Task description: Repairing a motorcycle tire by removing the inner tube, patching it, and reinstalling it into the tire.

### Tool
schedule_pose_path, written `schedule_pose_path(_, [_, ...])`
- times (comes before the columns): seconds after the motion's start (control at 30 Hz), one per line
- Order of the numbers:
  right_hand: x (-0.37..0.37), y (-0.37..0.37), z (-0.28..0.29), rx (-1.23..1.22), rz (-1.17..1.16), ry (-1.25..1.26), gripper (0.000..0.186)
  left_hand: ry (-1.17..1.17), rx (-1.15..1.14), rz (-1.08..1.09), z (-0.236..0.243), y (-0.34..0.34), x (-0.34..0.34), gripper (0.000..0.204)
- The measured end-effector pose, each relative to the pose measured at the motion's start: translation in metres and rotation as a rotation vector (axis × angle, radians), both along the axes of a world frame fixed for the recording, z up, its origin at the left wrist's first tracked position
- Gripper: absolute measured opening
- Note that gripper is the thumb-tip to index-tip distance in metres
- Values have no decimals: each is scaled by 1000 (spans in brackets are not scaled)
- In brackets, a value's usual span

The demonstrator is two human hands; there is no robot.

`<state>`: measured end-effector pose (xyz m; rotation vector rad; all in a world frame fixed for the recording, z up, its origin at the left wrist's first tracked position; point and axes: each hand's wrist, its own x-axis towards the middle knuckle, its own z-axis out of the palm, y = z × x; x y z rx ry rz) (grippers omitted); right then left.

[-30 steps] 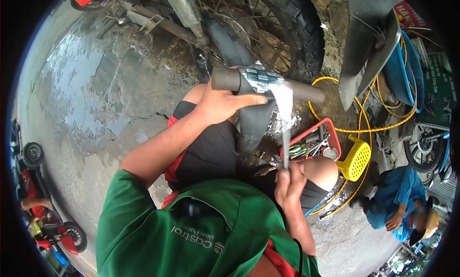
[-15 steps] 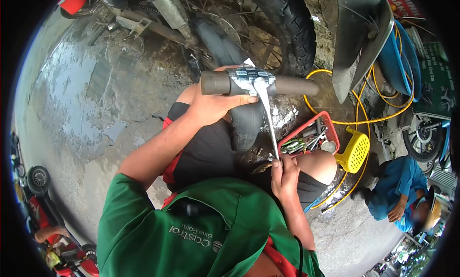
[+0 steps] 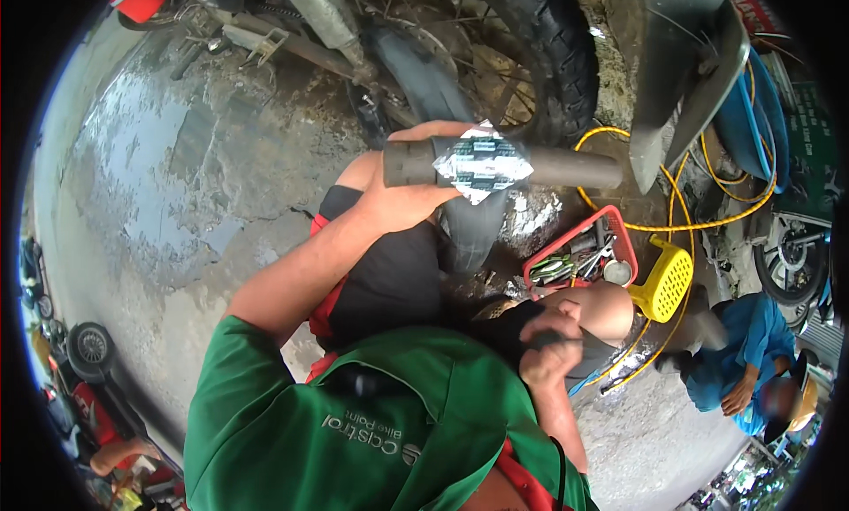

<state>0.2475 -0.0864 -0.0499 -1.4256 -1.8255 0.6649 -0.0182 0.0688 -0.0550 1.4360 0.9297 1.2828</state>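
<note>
My left hand (image 3: 402,192) grips a brown-grey cylinder (image 3: 584,166) together with the black inner tube (image 3: 473,232) draped over it, fingers behind and thumb below. A foil-backed patch (image 3: 482,166) with printed squares lies on the tube atop the cylinder, its corners lifted. My right hand (image 3: 553,343) is down at my right knee, fingers curled around something dark that I cannot make out.
A motorcycle wheel (image 3: 566,77) stands above; a dark mudguard (image 3: 654,104) and blue tub (image 3: 743,139) are right. A red tool basket (image 3: 544,259), yellow stool (image 3: 663,281) and coiled hose (image 3: 672,228) lie nearby. A co-worker (image 3: 743,369) squats right; parked motorbikes (image 3: 93,352) are left.
The silver flat tool that was on the patch is out of sight. My right hand has drawn back toward my knee. The patch now shows whole on the tube.
</note>
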Motion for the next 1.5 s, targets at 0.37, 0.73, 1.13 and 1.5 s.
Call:
schedule_pose_path(0.37, [3,0,14,15,66,19,22,108,414,-42,9,31,-8,40])
schedule_pose_path(0.73, [9,1,6,-148,-46,-132,21,56,299,-8,-9,33,-8,38])
schedule_pose_path(1.13, [0,9,-5,145,32,319,25,-51,191,-85,-15,36,-6,44])
schedule_pose_path(1.5, [-1,12,-3,-333,-77,-81,37,-51,56,-105,-20,42,-2,50])
